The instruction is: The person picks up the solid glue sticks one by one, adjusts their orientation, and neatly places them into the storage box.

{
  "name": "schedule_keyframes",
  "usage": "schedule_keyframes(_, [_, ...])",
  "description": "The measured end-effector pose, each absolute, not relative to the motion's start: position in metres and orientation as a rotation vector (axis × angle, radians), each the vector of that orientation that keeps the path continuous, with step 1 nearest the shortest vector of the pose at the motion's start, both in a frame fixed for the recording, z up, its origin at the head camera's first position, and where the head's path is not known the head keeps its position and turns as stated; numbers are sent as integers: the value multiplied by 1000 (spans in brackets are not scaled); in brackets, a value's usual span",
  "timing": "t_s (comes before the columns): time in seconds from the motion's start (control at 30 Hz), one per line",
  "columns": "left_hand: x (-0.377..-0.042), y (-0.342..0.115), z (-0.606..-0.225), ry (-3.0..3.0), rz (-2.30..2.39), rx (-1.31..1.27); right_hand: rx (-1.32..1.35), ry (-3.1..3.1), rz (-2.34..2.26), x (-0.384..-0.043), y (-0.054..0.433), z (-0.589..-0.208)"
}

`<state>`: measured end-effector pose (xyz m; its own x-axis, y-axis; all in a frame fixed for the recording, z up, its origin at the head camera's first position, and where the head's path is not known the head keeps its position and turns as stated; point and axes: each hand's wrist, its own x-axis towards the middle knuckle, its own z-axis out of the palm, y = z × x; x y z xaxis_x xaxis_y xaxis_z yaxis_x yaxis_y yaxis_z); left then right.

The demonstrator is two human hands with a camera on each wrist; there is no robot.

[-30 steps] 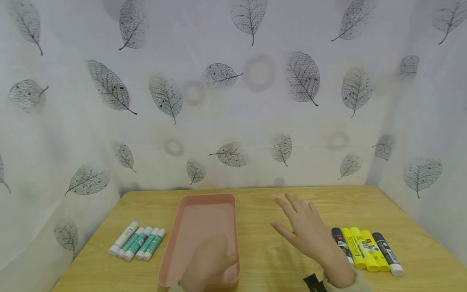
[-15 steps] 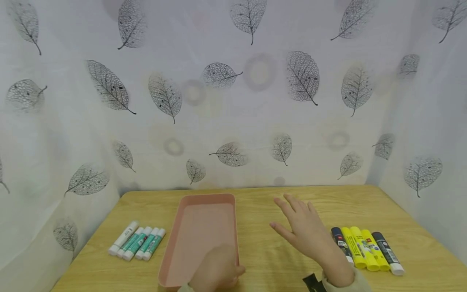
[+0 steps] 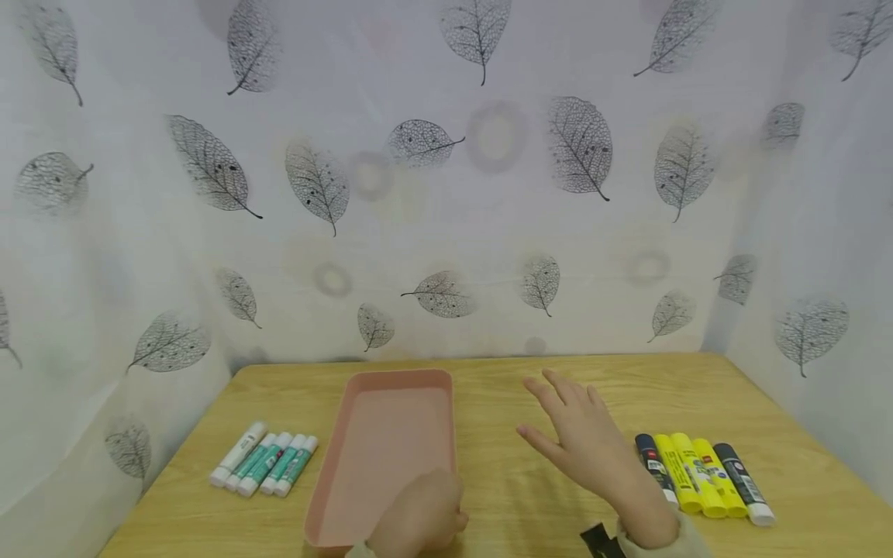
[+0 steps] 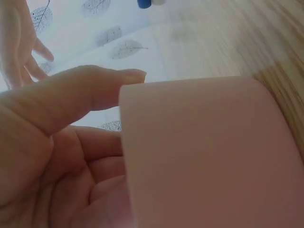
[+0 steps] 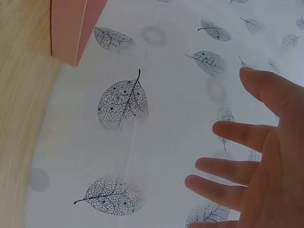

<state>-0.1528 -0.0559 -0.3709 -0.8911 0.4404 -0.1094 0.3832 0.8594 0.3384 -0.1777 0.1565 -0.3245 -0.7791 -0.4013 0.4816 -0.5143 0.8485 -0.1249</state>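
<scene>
A pink rectangular tray (image 3: pixel 398 418) lies on the wooden table, left of centre. My left hand (image 3: pixel 418 511) is at its near right side and pinches the wall; in the left wrist view the thumb (image 4: pixel 109 85) is at one side of the tray wall (image 4: pixel 209 152) and the curled fingers go behind it. Part of the tray's near end is hidden by this hand. To the right of the tray, my right hand (image 3: pixel 586 442) hovers over the table with fingers spread, holding nothing. The right wrist view shows its straight, parted fingers (image 5: pixel 228 166) too.
Several teal and white glue sticks (image 3: pixel 265 463) lie in a row left of the tray. On the right, several yellow and dark glue sticks (image 3: pixel 701 477) lie side by side. A leaf-print curtain (image 3: pixel 488 217) encloses the table's back and sides.
My left hand has shifted right, from over the tray's inside to its right wall, and its fingers have closed there. The right hand, tray and glue sticks stay in place.
</scene>
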Motion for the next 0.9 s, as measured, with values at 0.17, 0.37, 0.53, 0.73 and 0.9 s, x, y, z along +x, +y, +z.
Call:
schedule_keyframes(0.17, [-151,-52,-370,2826,467,599,717,-2534,354,-180,162,-327])
schedule_keyframes(0.37, [-149,-51,-371,2830,434,583,768,-2492,338,-182,175,-335])
schedule_keyframes(0.53, [-147,-52,-371,2807,409,475,780,-2488,317,-184,185,-338])
schedule_keyframes(0.73, [-143,-50,-372,2781,325,343,811,-2487,330,-188,191,-341])
schedule_keyframes(0.9, [-147,-56,-371,2711,269,646,816,-2597,379,-189,192,-343])
